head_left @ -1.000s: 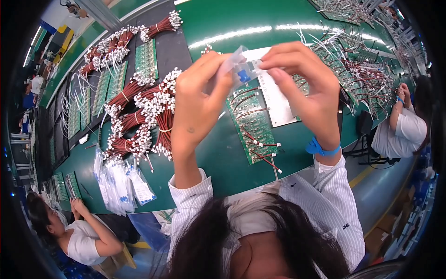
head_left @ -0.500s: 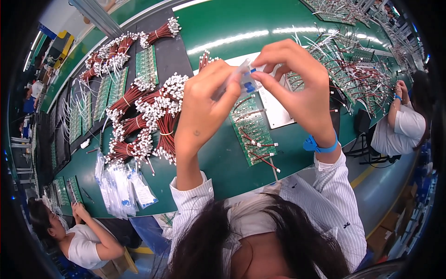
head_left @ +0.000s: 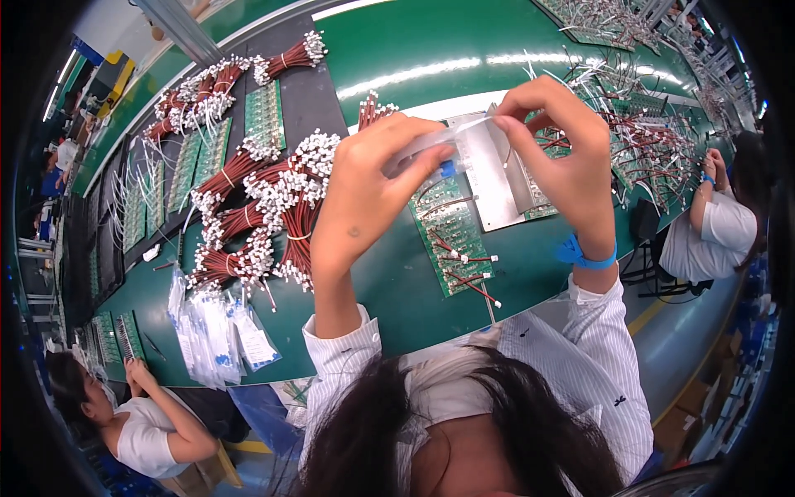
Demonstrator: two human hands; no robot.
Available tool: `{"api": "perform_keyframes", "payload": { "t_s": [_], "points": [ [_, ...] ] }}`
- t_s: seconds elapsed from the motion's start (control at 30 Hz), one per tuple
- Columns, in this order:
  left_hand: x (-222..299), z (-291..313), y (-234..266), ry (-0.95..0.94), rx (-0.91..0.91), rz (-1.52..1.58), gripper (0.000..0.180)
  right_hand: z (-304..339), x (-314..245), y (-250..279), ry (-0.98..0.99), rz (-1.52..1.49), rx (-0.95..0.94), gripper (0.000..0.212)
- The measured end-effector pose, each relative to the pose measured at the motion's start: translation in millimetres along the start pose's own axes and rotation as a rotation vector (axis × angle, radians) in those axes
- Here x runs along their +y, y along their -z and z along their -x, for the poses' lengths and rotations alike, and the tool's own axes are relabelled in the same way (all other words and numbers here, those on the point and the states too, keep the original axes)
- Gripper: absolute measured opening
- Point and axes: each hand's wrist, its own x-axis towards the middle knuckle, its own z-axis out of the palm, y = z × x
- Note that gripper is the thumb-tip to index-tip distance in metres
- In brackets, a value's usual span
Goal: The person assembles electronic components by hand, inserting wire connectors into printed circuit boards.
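Between my hands, above the bench, is a small clear plastic bag [head_left: 457,142] with blue pieces in its lower corner. My left hand [head_left: 377,170] is closed on the bag, thumb pressed against its side. A pale, taut edge of the bag stretches across to my right hand [head_left: 563,153], whose thumb and forefinger pinch its end. Beneath them lie a green circuit board panel [head_left: 451,240] with short red-brown wires and white connectors, and a silvery metal plate [head_left: 497,195] partly hidden by my hands.
Bundles of red-brown wires with white connectors [head_left: 244,219] lie to the left, near more circuit boards [head_left: 199,157]. Several filled clear bags [head_left: 219,340] sit at the bench's front edge. Wired boards [head_left: 654,141] are heaped at right. Co-workers sit at lower left [head_left: 157,422] and right [head_left: 720,215].
My right hand has moved to the right and slightly up, away from my left, drawing the bag's edge out taut. More of the metal plate shows. My left hand has barely moved.
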Motion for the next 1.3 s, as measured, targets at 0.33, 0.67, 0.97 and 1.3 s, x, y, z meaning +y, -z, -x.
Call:
{"api": "perform_keyframes", "payload": {
  "t_s": [0.33, 0.67, 0.97, 1.3],
  "points": [
    [2, 2, -1, -0.025, -0.034, -0.154, 0.017, 6, 9, -6, 0.192, 0.188, -0.016, 0.018],
    [-1, 2, -1, -0.032, -0.077, -0.257, 0.017, 17, 10, -18, 0.190, 0.320, -0.047, 0.020],
    [0, 5, 19, 0.070, 0.115, -0.142, 0.014, 48, 65, -4, -0.513, -0.161, 0.097, 0.010],
    [-1, 2, 14, 0.058, 0.147, -0.090, 0.014, 121, 63, -84, -0.627, -0.343, -0.315, 0.005]
  ]
}}
